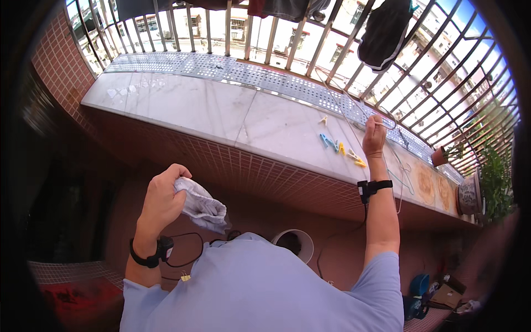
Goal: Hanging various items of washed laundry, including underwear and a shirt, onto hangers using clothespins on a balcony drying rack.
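On the left, my left hand [164, 195] grips a bunched white cloth garment [203, 205] with a gathered edge, held out in front of the ledge. My right hand [375, 135] reaches over the ledge towards the window bars, closed around a thin pale clothes hanger [386, 125]. Left of that hand, several clothespins [341, 148] in blue, yellow and cream lie on the marble ledge [199, 99]. More thin hangers [404, 178] rest to the right of my right forearm, overlapping one another.
Metal bars [269, 41] stand behind a perforated metal strip [265, 81]. A dark garment with white trim [383, 35] hangs at upper right. Potted plants [468, 193] occupy the ledge's right end. Below are a white bucket [306, 245] and a cardboard box [447, 295]. Cables run from both wristbands.
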`<action>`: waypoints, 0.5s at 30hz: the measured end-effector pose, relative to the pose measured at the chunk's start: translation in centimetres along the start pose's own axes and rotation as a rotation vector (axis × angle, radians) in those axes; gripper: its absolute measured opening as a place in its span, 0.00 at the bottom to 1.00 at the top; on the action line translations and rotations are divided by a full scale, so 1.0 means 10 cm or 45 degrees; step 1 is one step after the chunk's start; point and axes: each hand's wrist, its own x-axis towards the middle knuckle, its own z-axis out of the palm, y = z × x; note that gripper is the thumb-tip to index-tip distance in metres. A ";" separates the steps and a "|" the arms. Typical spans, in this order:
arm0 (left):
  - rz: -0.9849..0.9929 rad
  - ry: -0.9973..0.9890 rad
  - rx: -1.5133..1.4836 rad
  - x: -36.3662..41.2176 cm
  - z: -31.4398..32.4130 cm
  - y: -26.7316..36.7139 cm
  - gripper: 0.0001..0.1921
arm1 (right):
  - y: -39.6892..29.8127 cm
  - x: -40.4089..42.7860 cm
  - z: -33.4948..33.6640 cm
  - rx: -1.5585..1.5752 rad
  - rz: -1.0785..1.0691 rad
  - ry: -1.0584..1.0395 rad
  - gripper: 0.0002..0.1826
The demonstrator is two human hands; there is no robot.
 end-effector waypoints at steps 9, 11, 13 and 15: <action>-0.030 0.374 -0.047 0.33 -0.13 -0.25 0.07 | -1.75 -0.63 -0.41 0.335 -0.063 -0.408 0.15; -0.085 0.378 -0.230 0.35 -0.16 -0.42 0.08 | -2.13 -0.93 -0.28 0.333 -0.195 -0.593 0.12; -0.142 0.371 -0.167 0.41 -0.17 -0.37 0.10 | -2.36 -1.12 -0.14 0.438 -0.205 -0.708 0.10; -0.241 0.341 -0.049 0.47 -0.18 -0.21 0.13 | -2.49 -1.22 0.00 0.486 -0.195 -0.732 0.09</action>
